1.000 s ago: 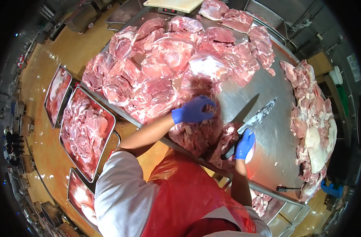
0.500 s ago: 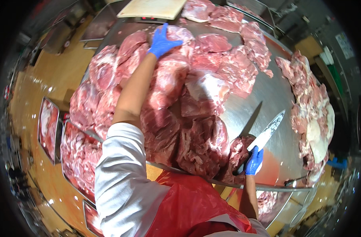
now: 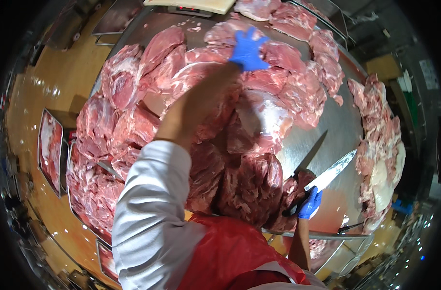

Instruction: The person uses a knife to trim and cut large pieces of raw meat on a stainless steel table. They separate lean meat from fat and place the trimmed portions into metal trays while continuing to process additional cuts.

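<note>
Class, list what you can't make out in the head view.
All in the head view:
Knife: its gripped part, covered by the right hand.
Pale board: its far end, cut off by the upper edge.
Meat: the stretch behind the left forearm.
Left hand: its palm, hidden by its own back.

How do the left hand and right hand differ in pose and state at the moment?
The left hand is open with its fingers spread, while the right hand is closed around a knife. The left hand is out over the meat toward the far side of the table; the right hand is by the near edge. Both are gloved in blue.
</note>
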A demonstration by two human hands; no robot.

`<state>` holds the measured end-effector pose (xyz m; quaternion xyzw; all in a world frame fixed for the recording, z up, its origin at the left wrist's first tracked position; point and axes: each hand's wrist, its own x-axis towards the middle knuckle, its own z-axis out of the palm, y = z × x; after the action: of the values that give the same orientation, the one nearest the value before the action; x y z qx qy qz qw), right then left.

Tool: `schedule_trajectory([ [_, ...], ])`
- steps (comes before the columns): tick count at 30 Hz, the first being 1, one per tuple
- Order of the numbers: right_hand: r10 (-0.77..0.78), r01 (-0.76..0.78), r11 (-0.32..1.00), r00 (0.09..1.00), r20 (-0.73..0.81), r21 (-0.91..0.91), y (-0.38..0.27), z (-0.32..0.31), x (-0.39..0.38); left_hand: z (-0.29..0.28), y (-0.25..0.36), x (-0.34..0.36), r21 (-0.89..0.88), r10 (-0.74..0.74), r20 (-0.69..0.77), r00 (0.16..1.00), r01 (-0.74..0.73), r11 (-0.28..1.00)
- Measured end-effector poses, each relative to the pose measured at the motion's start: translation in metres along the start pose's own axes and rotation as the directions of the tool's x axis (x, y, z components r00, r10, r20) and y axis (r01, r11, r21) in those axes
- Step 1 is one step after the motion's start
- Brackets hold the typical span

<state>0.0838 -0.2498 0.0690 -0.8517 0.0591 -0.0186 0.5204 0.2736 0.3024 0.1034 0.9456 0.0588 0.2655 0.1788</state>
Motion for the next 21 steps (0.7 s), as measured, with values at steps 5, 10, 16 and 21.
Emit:
schedule_trajectory([
  [5,-0.066,0.062,0.992,0.997,-0.031,-0.110,-0.022,0.011,0.000,0.030,0.035,0.018,-0.086,0.056,0.069,0.996,-0.050,0.995],
  [10,-0.073,0.048,0.969,0.993,-0.097,-0.242,-0.001,-0.011,-0.011,-0.036,-0.030,0.012,-0.114,-0.287,0.127,0.950,0.301,0.947],
  [16,-0.044,0.027,0.989,0.992,-0.116,-0.144,-0.031,0.010,-0.014,-0.035,-0.099,-0.022,-0.091,-0.487,0.561,0.669,0.635,0.767],
  [21,-0.099,0.067,0.971,0.987,-0.129,-0.227,-0.040,0.013,-0.014,-0.003,-0.081,0.002,-0.081,-0.544,0.401,0.737,0.620,0.780],
])
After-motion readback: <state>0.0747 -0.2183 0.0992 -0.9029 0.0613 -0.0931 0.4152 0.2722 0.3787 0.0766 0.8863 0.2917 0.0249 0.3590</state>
